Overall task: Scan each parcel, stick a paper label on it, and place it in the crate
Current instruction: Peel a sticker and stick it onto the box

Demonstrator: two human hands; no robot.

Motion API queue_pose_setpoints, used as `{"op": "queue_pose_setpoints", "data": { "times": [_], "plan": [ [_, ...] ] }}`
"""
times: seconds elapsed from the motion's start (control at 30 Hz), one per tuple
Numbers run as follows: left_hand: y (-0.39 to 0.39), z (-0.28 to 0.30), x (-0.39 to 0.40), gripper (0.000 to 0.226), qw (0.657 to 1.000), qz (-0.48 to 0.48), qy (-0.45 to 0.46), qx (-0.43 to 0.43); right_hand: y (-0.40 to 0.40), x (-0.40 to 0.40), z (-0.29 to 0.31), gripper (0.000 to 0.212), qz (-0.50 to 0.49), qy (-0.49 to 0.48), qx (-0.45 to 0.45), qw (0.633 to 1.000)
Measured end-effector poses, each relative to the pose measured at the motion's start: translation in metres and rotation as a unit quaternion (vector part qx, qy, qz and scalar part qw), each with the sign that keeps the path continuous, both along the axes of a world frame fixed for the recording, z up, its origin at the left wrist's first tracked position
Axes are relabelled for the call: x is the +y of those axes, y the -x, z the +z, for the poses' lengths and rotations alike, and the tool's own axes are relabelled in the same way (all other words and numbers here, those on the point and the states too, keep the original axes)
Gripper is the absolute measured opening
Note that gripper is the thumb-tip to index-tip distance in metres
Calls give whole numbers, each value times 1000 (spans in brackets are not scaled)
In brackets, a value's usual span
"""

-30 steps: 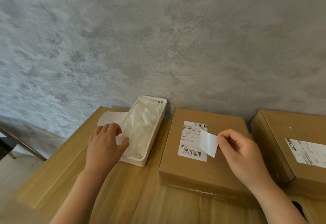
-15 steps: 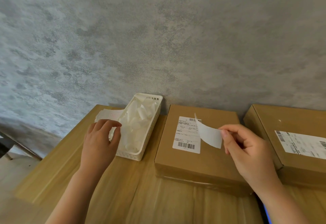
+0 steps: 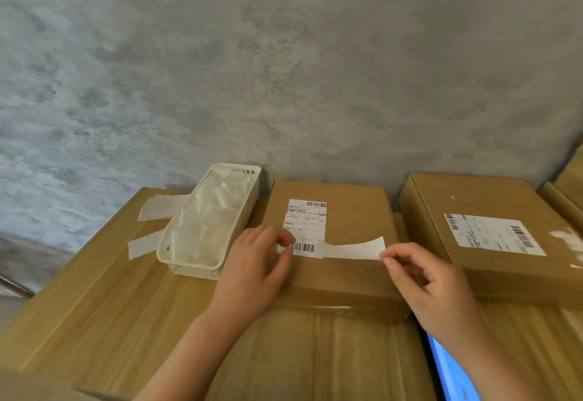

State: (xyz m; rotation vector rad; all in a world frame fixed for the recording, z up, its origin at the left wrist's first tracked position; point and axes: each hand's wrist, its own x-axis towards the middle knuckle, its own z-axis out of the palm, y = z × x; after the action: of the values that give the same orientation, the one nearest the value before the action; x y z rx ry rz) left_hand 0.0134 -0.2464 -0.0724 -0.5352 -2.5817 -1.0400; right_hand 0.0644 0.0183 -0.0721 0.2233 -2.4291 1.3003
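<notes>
A flat brown cardboard parcel (image 3: 347, 271) lies on the wooden table against the wall, with a printed shipping label (image 3: 305, 221) on its top. A blank white paper label (image 3: 353, 248) stretches across the parcel's top, over the lower edge of the shipping label. My left hand (image 3: 252, 269) pinches the paper label's left end near the barcode. My right hand (image 3: 435, 290) pinches its right end between thumb and forefinger. A second brown parcel (image 3: 492, 262) with its own shipping label lies to the right.
A white plastic basket (image 3: 176, 263) holding several loose paper strips stands left of the parcel. Loose labels (image 3: 143, 245) lie on the table beside it. A grey wall rises behind. A blue-lit screen edge (image 3: 448, 369) shows at bottom right, more cardboard at far right.
My left hand left the basket and moved right onto the parcel, taking the label's left end. My right hand lowered the label from mid-air down across the parcel's top.
</notes>
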Motion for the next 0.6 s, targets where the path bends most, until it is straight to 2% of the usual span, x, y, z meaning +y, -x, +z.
{"op": "queue_pose_setpoints", "data": {
  "times": [0.1, 0.3, 0.6],
  "plan": [
    [-5, -4, 19, 13, 999, -41, 15, -8, -6, 8, -9, 14, -6, -29, -1, 1000],
    [-6, -14, 34, 15, 995, -88, 38, -20, -13, 20, -20, 15, 3, -76, 35, 997],
    [-4, -19, 39, 23, 995, -78, 59, 0, -12, 28, -23, 18, 15, -119, 56, 991]
  ]
}}
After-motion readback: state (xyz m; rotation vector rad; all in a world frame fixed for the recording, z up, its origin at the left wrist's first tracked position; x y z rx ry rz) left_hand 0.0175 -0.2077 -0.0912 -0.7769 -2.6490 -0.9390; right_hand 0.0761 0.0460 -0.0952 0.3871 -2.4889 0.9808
